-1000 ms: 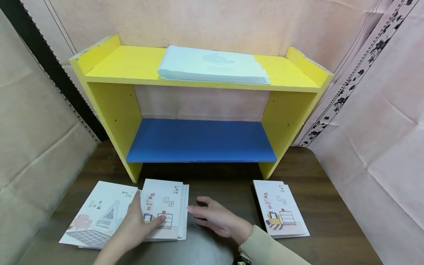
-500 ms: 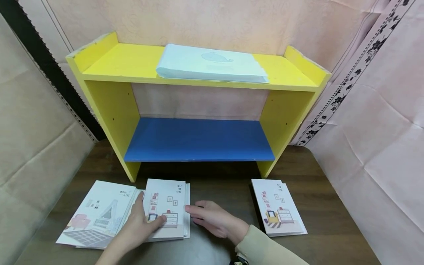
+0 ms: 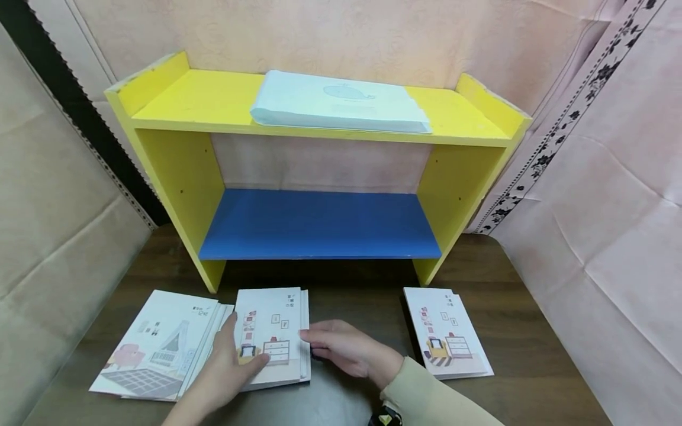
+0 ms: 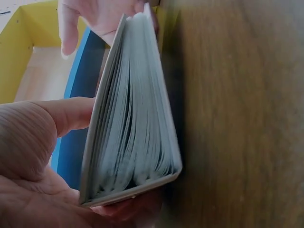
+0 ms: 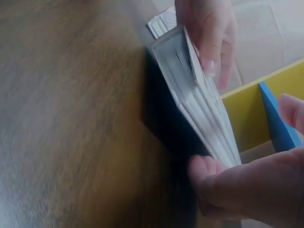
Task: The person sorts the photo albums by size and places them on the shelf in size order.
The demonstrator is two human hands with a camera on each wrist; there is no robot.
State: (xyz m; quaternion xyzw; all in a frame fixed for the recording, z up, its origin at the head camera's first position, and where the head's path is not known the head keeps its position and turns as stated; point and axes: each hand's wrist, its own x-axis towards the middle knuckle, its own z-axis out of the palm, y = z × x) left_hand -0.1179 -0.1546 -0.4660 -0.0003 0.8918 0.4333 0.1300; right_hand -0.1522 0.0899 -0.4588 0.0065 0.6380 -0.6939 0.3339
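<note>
A thick white book point(image 3: 274, 313) with a printed cover lies between both hands in front of the shelf. My left hand point(image 3: 226, 361) holds it at its left side, thumb over the cover. In the left wrist view, that hand point(image 4: 33, 142) grips the spine end of the book point(image 4: 133, 104), and the pages fan slightly between the covers. At the right edge, my right hand point(image 3: 348, 352) pinches the book between thumb and fingers. The right wrist view shows its fingertips point(image 5: 204, 166) at the page edges.
White books point(image 3: 154, 343) with a building drawing lie overlapped at the left. More white books point(image 3: 450, 337) lie at the right. Behind stands a yellow shelf unit point(image 3: 197, 177) with a blue board point(image 3: 325, 225). A light blue flat package point(image 3: 341, 106) lies on top.
The right hand's thumb and fingers have closed on the book's right edge. The book has shifted slightly right, away from the left books. The left hand moved slightly right with it.
</note>
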